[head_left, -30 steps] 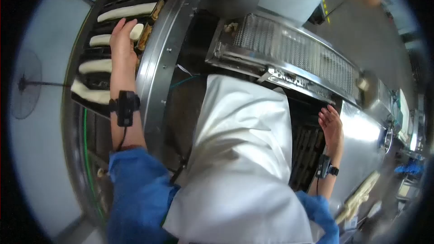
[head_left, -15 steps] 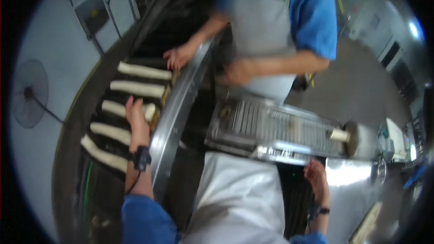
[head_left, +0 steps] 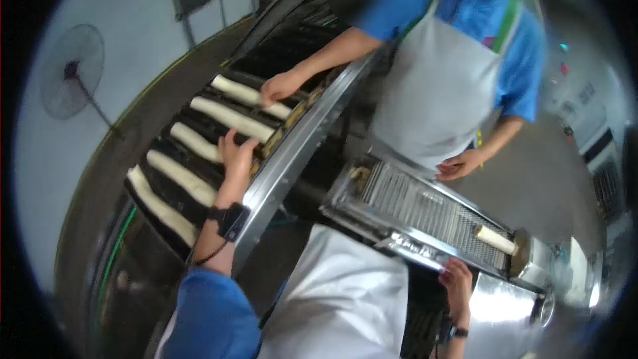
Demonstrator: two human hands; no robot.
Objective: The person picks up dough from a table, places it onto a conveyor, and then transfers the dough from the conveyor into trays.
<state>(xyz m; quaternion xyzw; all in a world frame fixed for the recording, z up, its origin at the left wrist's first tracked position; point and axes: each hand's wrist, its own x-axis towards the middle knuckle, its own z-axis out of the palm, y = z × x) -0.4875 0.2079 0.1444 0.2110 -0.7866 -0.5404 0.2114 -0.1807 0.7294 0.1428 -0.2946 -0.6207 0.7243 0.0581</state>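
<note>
My left hand (head_left: 237, 156) reaches over the dark trays on the left, its fingers apart at the near end of a dough strip (head_left: 196, 142). More pale strips lie in parallel grooves, among them one (head_left: 179, 177) below it and another (head_left: 231, 118) above it. On the right, my right hand (head_left: 457, 279) is at the near edge of a metal roller conveyor (head_left: 425, 209), fingers loosely bent and nothing seen in them. A short dough piece (head_left: 496, 239) sits at the conveyor's right end.
Across the conveyor stands a co-worker in a pale apron (head_left: 435, 86), one hand (head_left: 282, 88) on the farthest strip, the other (head_left: 460, 164) beside the conveyor. A metal rail (head_left: 302, 153) edges the trays. A fan (head_left: 72, 71) stands at the left wall. A metal surface (head_left: 502, 306) lies right.
The view has shifted. My left hand has moved off the strip to its near end. The co-worker's one hand is now on the far strip; the other has moved right.
</note>
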